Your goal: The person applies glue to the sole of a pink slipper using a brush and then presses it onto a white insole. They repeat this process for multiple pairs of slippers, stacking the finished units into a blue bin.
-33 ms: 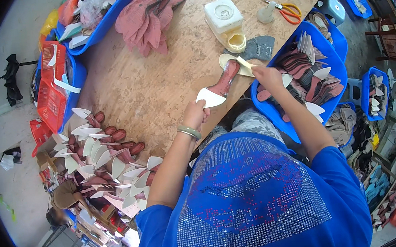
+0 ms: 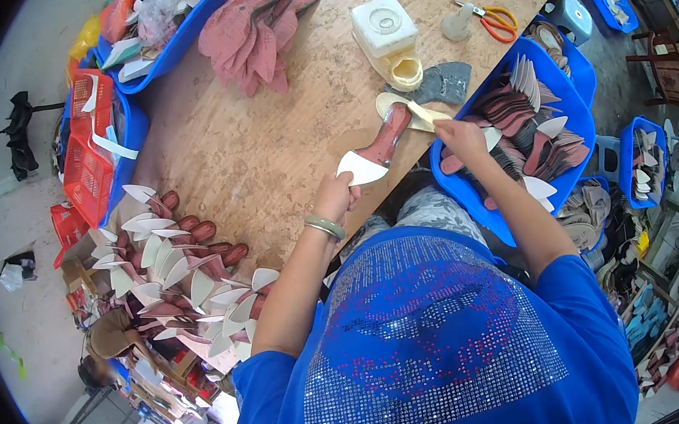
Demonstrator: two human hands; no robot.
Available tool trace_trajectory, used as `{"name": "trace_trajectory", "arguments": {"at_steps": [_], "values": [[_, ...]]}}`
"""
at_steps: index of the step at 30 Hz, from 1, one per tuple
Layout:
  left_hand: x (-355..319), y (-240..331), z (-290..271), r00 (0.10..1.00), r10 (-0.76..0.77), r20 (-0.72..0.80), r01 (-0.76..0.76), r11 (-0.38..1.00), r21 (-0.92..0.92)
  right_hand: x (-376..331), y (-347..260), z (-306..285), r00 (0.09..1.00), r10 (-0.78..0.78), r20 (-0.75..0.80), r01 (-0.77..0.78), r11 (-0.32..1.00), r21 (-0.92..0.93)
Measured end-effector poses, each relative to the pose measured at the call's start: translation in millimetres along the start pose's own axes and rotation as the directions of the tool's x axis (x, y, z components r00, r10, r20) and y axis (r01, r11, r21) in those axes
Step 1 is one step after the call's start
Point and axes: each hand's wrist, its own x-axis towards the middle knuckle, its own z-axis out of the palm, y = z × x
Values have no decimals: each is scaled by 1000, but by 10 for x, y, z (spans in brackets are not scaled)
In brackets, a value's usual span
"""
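**A:** What do you have on the feed, biggest things first?

**B:** I see the wooden table (image 2: 266, 145) filling the upper middle. On its right edge sits a large blue bin (image 2: 469, 186) packed with reddish-brown and white insole pieces. Along the table's left rim lies a long fanned row of finished insoles (image 2: 176, 266), white heel ends up. A red basket (image 2: 86, 164) stands further left, and a pile of pink insole shapes (image 2: 254, 26) lies at the far side of the table.

**A:** And the hands?

**B:** My left hand (image 2: 336, 197) pinches the white heel end of a reddish-brown insole (image 2: 378, 148), fingers pressed together around its edge. The insole is held just over the table's near edge, slanting up to the right. My right hand (image 2: 460, 137) is closed on a pale brush (image 2: 422, 114) whose tip rests on the insole's far end.

**A:** Anything small close by?

**B:** A white glue jug (image 2: 384, 29) with a cream pot (image 2: 406, 72) just in front of it, a grey cloth (image 2: 443, 83) beside that, and orange-handled scissors (image 2: 491, 20) further right.
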Motion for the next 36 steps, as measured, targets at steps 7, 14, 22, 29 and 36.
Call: {"name": "trace_trajectory", "arguments": {"at_steps": [7, 14, 22, 29, 36], "values": [[9, -35, 20, 1000, 26, 0, -25, 998, 61, -621, -431, -91, 965, -30, 260, -80, 912, 402], [-15, 0, 26, 999, 35, -33, -30, 987, 159, -301, -463, -171, 978, 114, 174, -179, 887, 425], [-28, -8, 93, 998, 33, -46, -24, 983, 181, -360, -903, 75, 978, -143, 154, 95, 954, 284], [-3, -53, 73, 998, 55, -24, -49, 978, 204, -340, -843, -62, 975, -36, 220, -6, 983, 184], [-30, -38, 95, 996, 61, -61, -50, 983, 176, -309, -984, -121, 950, 77, 302, -168, 943, 286]]}}
